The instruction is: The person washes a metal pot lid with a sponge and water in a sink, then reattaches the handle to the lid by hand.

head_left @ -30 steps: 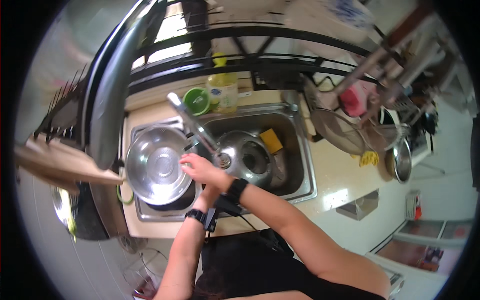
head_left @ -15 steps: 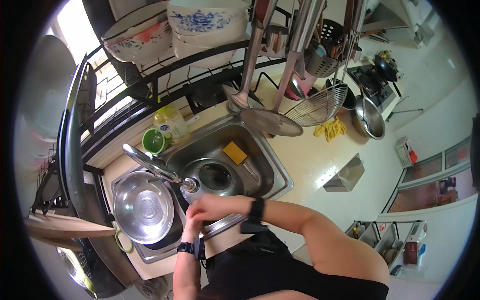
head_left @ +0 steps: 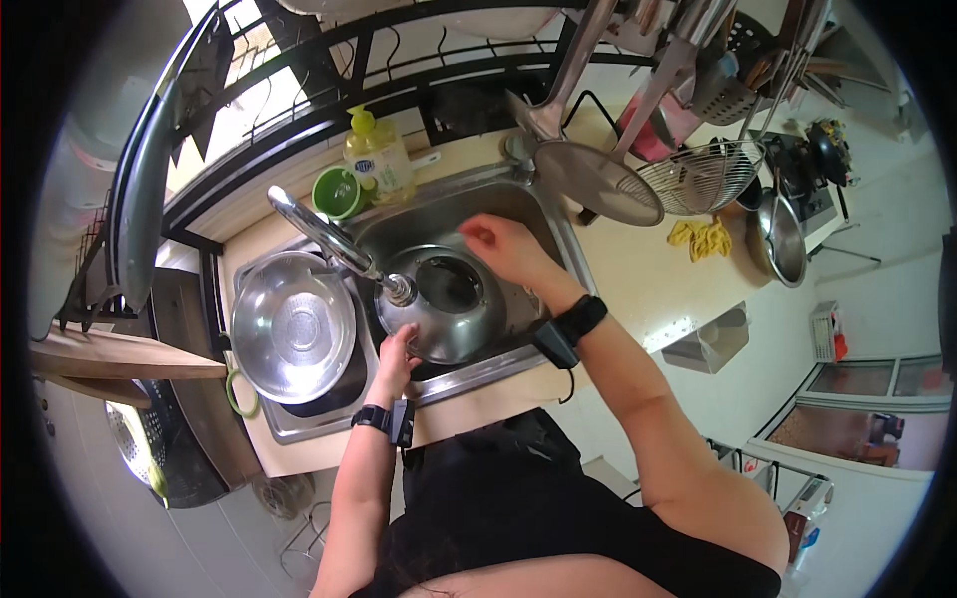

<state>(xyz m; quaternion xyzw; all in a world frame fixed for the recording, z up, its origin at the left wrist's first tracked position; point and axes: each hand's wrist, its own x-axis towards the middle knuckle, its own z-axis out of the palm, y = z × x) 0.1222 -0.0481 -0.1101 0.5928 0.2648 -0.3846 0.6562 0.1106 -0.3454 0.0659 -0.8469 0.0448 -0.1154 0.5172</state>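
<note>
A round steel vessel (head_left: pixel 454 334) with a dark middle lies in the right sink basin, beneath the tap (head_left: pixel 334 244). My left hand (head_left: pixel 396 361) is at its near left edge, fingers stretched toward the rim; whether they press on it is hard to see. Over the far right part of that basin is my right hand (head_left: pixel 506 249), its fingers curled in. What they close on, if anything, is hidden, and no sponge shows now. In the left basin sits a shiny steel bowl (head_left: pixel 299 334).
Behind the sink stand a green cup (head_left: pixel 339 192) and a yellow-topped pump bottle (head_left: pixel 379 164). A skimmer (head_left: pixel 598 184) and a wire strainer (head_left: pixel 703 179) hang over the counter's right side. A yellow cloth (head_left: pixel 701 237) lies near a steel pan (head_left: pixel 780 239). Wooden boards (head_left: pixel 130 354) jut out at left.
My hands were together at the sink's front edge. The right has moved away over the basin, where the yellow sponge showed; the left has come to the vessel's edge. The view has shifted.
</note>
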